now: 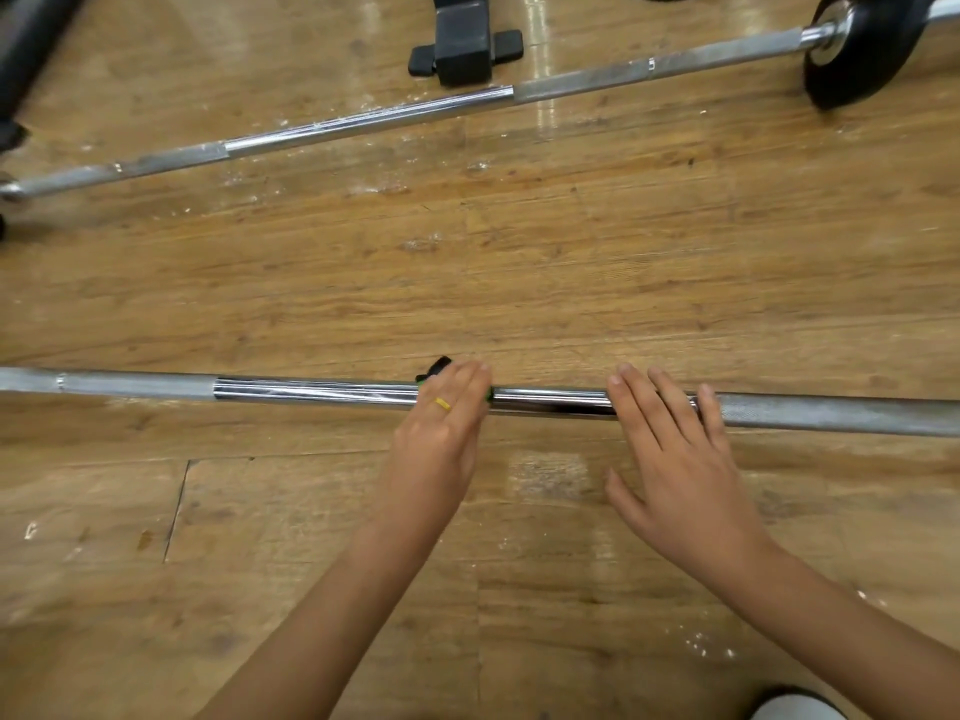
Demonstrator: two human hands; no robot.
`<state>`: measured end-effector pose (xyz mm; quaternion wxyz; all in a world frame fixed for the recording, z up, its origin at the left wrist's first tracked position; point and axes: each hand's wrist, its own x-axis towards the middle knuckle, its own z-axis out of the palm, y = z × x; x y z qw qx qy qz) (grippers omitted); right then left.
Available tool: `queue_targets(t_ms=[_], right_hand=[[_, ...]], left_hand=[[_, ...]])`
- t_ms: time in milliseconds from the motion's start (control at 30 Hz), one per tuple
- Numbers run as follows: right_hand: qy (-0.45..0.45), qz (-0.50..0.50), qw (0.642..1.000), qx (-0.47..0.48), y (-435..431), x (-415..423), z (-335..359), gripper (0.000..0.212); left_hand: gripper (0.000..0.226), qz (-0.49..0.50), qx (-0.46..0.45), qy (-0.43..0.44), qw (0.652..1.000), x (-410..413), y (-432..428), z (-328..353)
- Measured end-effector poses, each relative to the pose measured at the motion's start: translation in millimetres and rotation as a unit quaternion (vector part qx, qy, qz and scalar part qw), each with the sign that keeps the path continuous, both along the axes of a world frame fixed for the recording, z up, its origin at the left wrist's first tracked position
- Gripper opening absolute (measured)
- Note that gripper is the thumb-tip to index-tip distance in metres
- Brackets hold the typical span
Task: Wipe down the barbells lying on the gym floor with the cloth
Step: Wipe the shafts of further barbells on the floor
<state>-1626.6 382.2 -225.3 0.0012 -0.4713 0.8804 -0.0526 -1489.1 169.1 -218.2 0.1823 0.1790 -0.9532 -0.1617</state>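
The left hand (441, 423) is lying flat across the near barbell (311, 393), fingers straight and pressed together, pressing the cloth (435, 367) down onto the shaft. Only a dark corner on the far side and a green edge by the fingertips are showing from under it. Just to the right, the right hand (675, 449) is resting on the same bar with its fingers straight and slightly spread, holding nothing; it is probably steadying the bar against rolling. The cloth is sitting on the polished middle stretch, between the rougher sections to the left and right.

The step in hand looks like the wiping of this near bar. The next move is calling for a firm slide of the cloth along the shaft, likely with the fingers curling round to reach the underside, while the other hand is bracing.

Well apart across the wooden floor (519, 283), the far barbell (363, 118) is lying with a black plate (852, 54) at its right end. White flecks on it suggest it is waiting its turn.
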Motion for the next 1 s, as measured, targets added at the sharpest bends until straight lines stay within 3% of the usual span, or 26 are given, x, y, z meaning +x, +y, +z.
queue_targets(t_ms=[133, 333, 500, 733, 900, 1000], right_hand=[[-0.002, 0.002, 1.0, 0.011, 2, -2, 1, 0.084], [-0.001, -0.009, 1.0, 0.001, -3, 1, 2, 0.084], [-0.009, -0.003, 1.0, 0.01, -2, -1, 4, 0.081], [-0.015, -0.023, 1.0, 0.005, -8, 3, 4, 0.081], [-0.008, -0.001, 1.0, 0.011, -1, -2, 3, 0.081], [-0.004, -0.001, 1.0, 0.008, 1, -1, 4, 0.079]], left_hand=[[0.039, 0.068, 0.015, 0.019, 0.997, 13, -9, 1], [0.045, -0.046, -0.01, -0.009, 0.999, 1, 1, -2], [0.038, 0.105, 0.025, 0.003, 0.994, 10, -19, 13], [0.04, -0.049, -0.006, -0.029, 0.998, -23, 13, 17], [0.034, 0.052, 0.05, -0.007, 0.997, -2, -7, 15], [0.036, 0.054, 0.049, -0.019, 0.997, 3, -6, 16]])
